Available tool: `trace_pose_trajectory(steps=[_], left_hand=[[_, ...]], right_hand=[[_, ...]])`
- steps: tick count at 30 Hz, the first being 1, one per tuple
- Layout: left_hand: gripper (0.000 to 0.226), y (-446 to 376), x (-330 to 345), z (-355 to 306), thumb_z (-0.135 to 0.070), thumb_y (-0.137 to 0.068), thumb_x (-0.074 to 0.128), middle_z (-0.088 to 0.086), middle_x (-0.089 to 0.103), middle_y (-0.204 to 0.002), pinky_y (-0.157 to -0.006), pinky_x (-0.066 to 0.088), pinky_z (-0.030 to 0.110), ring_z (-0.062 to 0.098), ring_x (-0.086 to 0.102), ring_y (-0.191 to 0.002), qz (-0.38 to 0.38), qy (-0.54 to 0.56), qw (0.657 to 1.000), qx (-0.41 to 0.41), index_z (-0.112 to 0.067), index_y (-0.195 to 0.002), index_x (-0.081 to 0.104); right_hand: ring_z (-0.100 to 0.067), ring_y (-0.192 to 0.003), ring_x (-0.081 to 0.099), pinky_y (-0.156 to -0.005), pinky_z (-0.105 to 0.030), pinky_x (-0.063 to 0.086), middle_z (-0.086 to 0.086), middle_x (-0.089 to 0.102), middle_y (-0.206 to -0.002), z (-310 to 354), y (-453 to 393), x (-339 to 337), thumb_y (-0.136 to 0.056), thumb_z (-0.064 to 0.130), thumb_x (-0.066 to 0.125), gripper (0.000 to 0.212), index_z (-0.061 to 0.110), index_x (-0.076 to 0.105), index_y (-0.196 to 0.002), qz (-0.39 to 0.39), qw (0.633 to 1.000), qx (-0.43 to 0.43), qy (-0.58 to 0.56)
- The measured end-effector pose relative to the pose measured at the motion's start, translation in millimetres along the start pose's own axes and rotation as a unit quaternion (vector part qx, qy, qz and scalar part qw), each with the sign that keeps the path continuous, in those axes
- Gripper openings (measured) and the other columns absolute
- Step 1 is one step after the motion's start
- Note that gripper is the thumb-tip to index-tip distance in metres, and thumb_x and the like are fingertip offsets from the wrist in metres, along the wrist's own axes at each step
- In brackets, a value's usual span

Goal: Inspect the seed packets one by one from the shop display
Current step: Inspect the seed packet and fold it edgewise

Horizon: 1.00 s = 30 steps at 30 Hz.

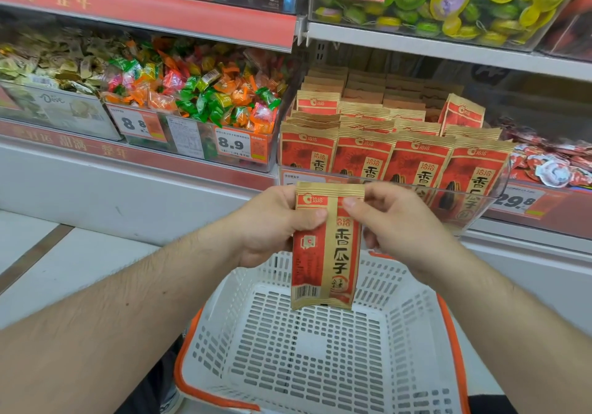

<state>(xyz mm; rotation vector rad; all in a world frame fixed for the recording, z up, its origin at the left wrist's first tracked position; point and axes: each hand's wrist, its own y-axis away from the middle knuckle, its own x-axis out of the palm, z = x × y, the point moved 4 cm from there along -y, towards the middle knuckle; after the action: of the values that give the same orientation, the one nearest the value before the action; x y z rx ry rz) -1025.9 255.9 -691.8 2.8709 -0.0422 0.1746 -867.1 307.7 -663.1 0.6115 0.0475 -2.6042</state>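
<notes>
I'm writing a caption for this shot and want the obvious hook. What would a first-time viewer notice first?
First the red and tan seed packet, held upright at the centre by the left hand and the right hand, above a white basket with an orange rim. Behind it, rows of matching packets stand in a clear bin, with bright wrapped sweets heaped on the shelf to the left.

1. Seed packet (pixel 325 247): red panel, kraft-tan stripe with black characters, white barcode patch;
2. Packets in the display bin (pixel 394 154): the same red and tan, striped tan tops;
3. Basket (pixel 320 349): white slotted lattice, orange rim;
4. Wrapped candies (pixel 198 96): green, orange, pink, yellow;
5. Shelf strip (pixel 144 13): red, gold characters.
</notes>
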Motion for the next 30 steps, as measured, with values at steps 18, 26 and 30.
trace_pose_trajectory(steps=[18, 26, 30], left_hand=[[0.057, -1, -8, -5, -0.028, -0.079, 0.063, 0.028, 0.066, -0.121, -0.097, 0.050, 0.054, 0.037, 0.064, -0.105, -0.013, 0.053, 0.998, 0.023, 0.005, -0.126, 0.060], [0.048, -1, -10, -8, -0.030, -0.078, 0.062, 0.019, 0.071, -0.115, -0.084, 0.057, 0.048, 0.030, 0.069, -0.095, -0.040, 0.096, 0.994, 0.031, -0.005, -0.119, 0.066], [0.042, 4, -6, -6, -0.027, -0.073, 0.067, 0.013, 0.074, -0.109, -0.086, 0.058, 0.048, 0.028, 0.072, -0.096, 0.000, 0.023, 0.999, 0.023, -0.012, -0.112, 0.068]], right_hand=[[-0.012, -0.044, 0.050, -0.046, -0.024, 0.040, -0.004, 0.068, -0.065, 1, 1, 5, -0.098, 0.024, 0.054, 0.028, -0.001, 0.066, -0.093, 0.056, 0.991, 0.014, -0.121], [-0.018, -0.062, 0.063, -0.057, -0.031, 0.043, -0.008, 0.076, -0.083, -4, 8, 8, -0.080, 0.044, 0.066, 0.041, 0.008, 0.071, -0.099, 0.184, 0.982, 0.025, 0.041], [-0.020, -0.060, 0.061, -0.057, -0.031, 0.045, -0.010, 0.074, -0.075, -2, 4, 2, -0.073, 0.043, 0.063, 0.041, 0.005, 0.070, -0.088, 0.150, 0.987, 0.023, -0.046]])
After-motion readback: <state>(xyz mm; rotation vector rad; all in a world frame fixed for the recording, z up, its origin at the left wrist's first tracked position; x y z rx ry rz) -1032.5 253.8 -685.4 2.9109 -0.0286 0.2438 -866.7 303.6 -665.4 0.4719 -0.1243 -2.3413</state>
